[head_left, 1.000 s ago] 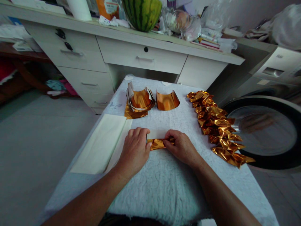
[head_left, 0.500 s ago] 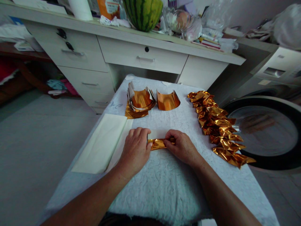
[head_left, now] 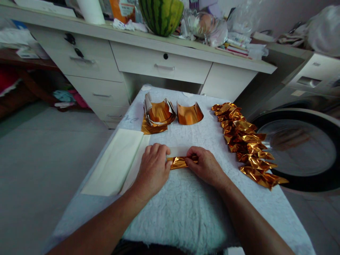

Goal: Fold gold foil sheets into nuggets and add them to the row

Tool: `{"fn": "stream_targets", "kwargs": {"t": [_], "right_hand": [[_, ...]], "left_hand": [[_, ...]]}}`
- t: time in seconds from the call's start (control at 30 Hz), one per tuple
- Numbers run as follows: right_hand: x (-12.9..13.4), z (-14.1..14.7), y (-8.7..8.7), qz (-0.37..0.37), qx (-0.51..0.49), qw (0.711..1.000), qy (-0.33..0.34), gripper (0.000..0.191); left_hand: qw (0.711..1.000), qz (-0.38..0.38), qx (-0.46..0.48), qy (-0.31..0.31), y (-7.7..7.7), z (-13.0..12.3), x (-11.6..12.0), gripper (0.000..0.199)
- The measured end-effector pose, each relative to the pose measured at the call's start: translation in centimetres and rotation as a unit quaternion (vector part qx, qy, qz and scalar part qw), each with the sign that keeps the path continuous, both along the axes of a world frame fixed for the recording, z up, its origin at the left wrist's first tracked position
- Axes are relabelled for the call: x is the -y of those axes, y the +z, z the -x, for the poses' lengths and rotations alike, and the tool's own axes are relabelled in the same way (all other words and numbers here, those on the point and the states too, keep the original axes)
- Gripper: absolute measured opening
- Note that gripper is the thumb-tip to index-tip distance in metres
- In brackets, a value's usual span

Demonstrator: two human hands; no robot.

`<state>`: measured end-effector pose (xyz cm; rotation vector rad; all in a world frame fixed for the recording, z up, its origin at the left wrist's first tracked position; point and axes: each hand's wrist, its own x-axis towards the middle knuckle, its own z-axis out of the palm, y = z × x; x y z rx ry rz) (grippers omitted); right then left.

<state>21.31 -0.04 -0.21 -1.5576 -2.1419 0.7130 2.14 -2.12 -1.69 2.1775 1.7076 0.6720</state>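
Observation:
Between my two hands lies a narrow strip of folded gold foil paper (head_left: pixel 179 162), with a pale sheet (head_left: pixel 178 151) showing just behind it. My left hand (head_left: pixel 156 164) is closed on the strip's left end, thumb at its near edge. The right end is pinched by my right hand (head_left: pixel 203 163). Left of my left hand rests a stack of cream paper (head_left: pixel 114 163). Beyond the hands stand a stack of curled gold foil sheets (head_left: pixel 159 112) and a single curled foil sheet (head_left: pixel 190 113). A row of twisted gold foil pieces (head_left: pixel 244 138) runs down the right side.
A pale cloth (head_left: pixel 180 212) covers the table. Behind it is a white desk with drawers (head_left: pixel 164 65), bearing a cut watermelon (head_left: pixel 162 16), a glass bowl (head_left: pixel 200 23) and plastic bags. To the right, a washing machine door (head_left: pixel 302 148) hangs open beside the table edge.
Very little differs. Both hands keep their hold on the foil strip in nearly the same place, and the light on the foil has shifted slightly.

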Motion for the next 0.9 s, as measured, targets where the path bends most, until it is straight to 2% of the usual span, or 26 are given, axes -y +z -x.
{"fn": "stream_targets", "kwargs": {"t": [0.2,0.4,0.53,0.6,0.7,0.9], "right_hand": [[0.1,0.0,-0.2,-0.003,0.000,1.000,-0.004,0.004],[0.0,0.1,-0.3,-0.013,0.001,1.000,-0.003,0.007],[0.2,0.2,-0.4,-0.021,0.002,1.000,-0.004,0.007],[0.2,0.2,-0.4,-0.022,0.003,1.000,-0.007,0.007],[0.2,0.2,-0.4,-0.023,0.004,1.000,-0.009,0.008],[0.1,0.2,-0.2,-0.011,0.010,1.000,-0.009,0.009]], "left_hand": [[1.000,-0.017,-0.001,-0.017,0.1,0.0,0.0,0.012],[0.992,-0.045,-0.043,-0.109,-0.1,-0.1,-0.2,0.016],[0.982,-0.071,-0.099,-0.145,0.2,-0.4,0.5,0.015],[0.972,-0.093,-0.155,-0.148,0.2,-0.7,1.3,0.014],[0.956,-0.122,-0.224,-0.142,0.0,-1.3,2.7,0.024],[0.947,-0.148,-0.255,-0.124,-0.8,-2.2,4.2,0.042]]}}
